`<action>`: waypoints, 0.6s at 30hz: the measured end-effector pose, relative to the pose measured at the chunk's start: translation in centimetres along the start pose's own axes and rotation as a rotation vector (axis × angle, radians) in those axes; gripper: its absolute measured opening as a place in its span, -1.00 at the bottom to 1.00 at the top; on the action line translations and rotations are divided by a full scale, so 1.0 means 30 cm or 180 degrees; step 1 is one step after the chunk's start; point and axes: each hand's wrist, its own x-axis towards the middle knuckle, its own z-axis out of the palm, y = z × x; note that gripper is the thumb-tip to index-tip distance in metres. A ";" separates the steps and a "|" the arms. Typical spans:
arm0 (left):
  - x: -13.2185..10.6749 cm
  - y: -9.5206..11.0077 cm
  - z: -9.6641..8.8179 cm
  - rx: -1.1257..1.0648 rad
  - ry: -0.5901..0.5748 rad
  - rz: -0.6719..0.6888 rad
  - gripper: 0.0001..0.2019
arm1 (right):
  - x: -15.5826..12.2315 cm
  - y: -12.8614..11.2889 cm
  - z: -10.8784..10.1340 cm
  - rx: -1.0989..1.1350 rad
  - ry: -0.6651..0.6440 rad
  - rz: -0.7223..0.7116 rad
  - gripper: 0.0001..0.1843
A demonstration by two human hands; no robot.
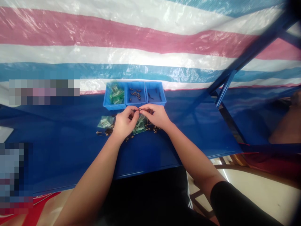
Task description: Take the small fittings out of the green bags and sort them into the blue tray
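Note:
A tiny metal piece (140, 110) is pinched where the fingertips of my two hands meet, above the middle of the table. My left hand (124, 123) is closed on it from the left. From the right, the thumb and forefinger of my right hand (157, 116) close on the same piece. It is too small to tell its exact kind. Beneath my hands lie small brass-coloured metal parts (109, 131) in a loose heap. A greenish clear bag (105, 121) rests left of my left hand, and another greenish bag (141, 125) shows between my wrists. My hands hide part of the heap.
Three blue bins stand side by side beyond my hands. Green bags fill the left bin (105, 99), brass-coloured parts lie in the middle bin (135, 103), and a few dark thin pieces are in the right bin (164, 99). A blue metal frame (225, 89) rises at right.

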 end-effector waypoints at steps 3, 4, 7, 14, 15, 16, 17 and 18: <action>0.001 -0.002 0.002 0.0053 0.0052 -0.0006 -0.76 | -0.001 0.002 0.002 0.0034 0.0004 0.0032 -0.77; 0.001 -0.002 0.003 0.0079 0.0063 -0.0012 -0.76 | -0.002 0.003 0.003 0.0039 0.0000 0.0024 -0.76; 0.001 -0.003 0.002 0.0144 0.0048 -0.0009 -0.74 | -0.006 0.004 0.002 0.0031 -0.0062 -0.0020 -0.72; 0.002 -0.010 0.007 0.0225 -0.0045 0.0108 -0.69 | -0.013 -0.007 -0.007 -0.0316 -0.0223 -0.0025 -0.75; 0.002 -0.012 0.008 0.0236 -0.0065 0.0120 -0.69 | -0.014 -0.010 -0.008 -0.0351 -0.0234 -0.0021 -0.76; 0.002 -0.013 0.010 0.0241 -0.0085 0.0128 -0.69 | -0.014 -0.012 -0.010 -0.0372 -0.0240 -0.0016 -0.76; 0.002 -0.014 0.010 0.0238 -0.0101 0.0127 -0.69 | -0.014 -0.013 -0.011 -0.0379 -0.0243 -0.0013 -0.77; 0.002 -0.014 0.011 0.0233 -0.0112 0.0119 -0.69 | -0.014 -0.014 -0.012 -0.0375 -0.0245 -0.0013 -0.77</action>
